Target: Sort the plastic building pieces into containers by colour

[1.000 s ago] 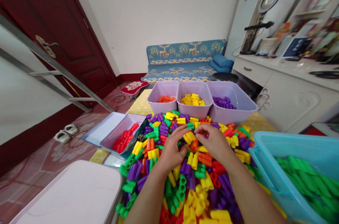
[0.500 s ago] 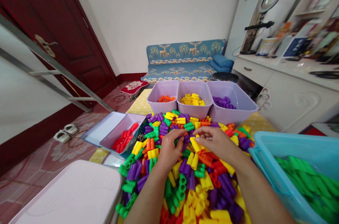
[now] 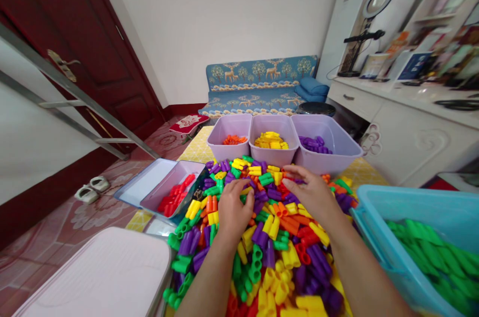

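Note:
A heap of plastic double-tube pieces [image 3: 267, 242] in yellow, purple, green, orange and red spreads across the table. Over its left middle, my left hand [image 3: 235, 207] is bent, with the thumb apart from the fingers. A yellow piece [image 3: 246, 190] shows between them; whether they touch it is unclear. My right hand [image 3: 312, 192] hovers at the far right of the heap, fingers apart, near red and orange pieces. Behind the heap stand three lilac bins: one with orange pieces [image 3: 234, 140], one with yellow pieces [image 3: 271, 141], one with purple pieces [image 3: 315, 145].
On the right, a turquoise tub [image 3: 368, 207] holds green pieces [image 3: 430, 257]. To the left, a lilac box [image 3: 153, 200] contains red pieces [image 3: 178, 197]. A pale lid [image 3: 101, 272] lies at front left. A patterned sofa [image 3: 258, 82] is behind the table.
My right hand has moved right and away, leaving the yellow piece its fingers were at. My left hand has shifted slightly left. The gap between my hands is wider.

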`<act>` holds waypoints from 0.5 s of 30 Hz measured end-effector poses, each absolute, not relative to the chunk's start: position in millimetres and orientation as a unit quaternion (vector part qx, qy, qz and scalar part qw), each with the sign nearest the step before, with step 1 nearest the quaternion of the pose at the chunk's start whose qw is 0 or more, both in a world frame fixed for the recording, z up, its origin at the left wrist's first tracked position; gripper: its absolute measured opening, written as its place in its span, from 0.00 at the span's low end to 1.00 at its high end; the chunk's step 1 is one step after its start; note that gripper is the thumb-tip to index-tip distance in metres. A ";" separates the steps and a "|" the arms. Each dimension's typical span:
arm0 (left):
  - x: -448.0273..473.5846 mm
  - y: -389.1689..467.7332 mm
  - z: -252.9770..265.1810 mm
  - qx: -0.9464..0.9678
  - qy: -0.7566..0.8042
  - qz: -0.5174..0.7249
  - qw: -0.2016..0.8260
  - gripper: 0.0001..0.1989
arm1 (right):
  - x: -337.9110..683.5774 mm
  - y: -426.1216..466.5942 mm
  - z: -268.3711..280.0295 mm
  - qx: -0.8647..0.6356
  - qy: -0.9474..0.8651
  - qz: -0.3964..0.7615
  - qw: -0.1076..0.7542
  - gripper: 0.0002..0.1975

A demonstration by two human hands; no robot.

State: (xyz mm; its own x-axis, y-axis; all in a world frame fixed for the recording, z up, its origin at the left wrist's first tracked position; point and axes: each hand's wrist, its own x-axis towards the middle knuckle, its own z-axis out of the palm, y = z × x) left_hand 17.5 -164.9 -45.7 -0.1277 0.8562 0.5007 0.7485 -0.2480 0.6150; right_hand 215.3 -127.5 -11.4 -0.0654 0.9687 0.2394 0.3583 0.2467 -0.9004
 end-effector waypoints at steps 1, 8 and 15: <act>17.4 -166.2 -44.2 0.650 0.635 0.414 0.049 0.11 | 215.8 -127.0 -14.7 -0.536 -0.670 0.312 0.407 0.16; 18.9 -170.0 -40.4 0.683 0.657 0.313 0.063 0.12 | 199.7 -137.3 -21.4 -0.592 -0.769 0.170 0.169 0.19; 19.0 -169.1 -46.9 0.743 0.553 0.346 0.151 0.26 | 186.7 -139.4 -31.0 -0.488 -0.776 0.312 0.250 0.25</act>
